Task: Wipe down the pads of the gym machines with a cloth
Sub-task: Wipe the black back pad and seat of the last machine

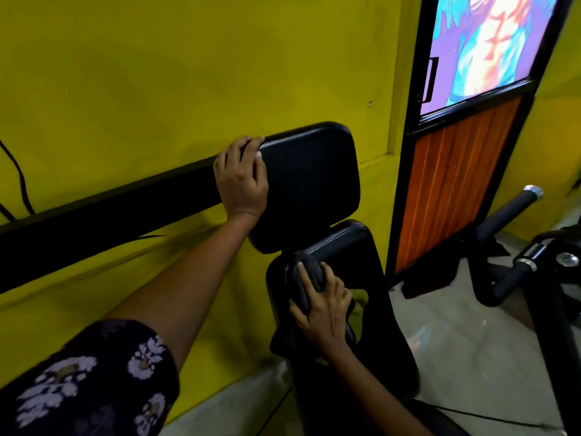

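Head view shows the right hand (323,313) gripping a bunched dark cloth (309,280), fingers curled round it, pressed onto the lower pad (342,247). That pad's long axis runs from its top edge, just under the upper pad (309,184), down toward the person. The left hand (242,177) curls over the upper pad's left edge, steadying it. Unwiped length of the lower pad likely lies below the cloth, so the stroke probably draws toward the body; the right hand is nearer.
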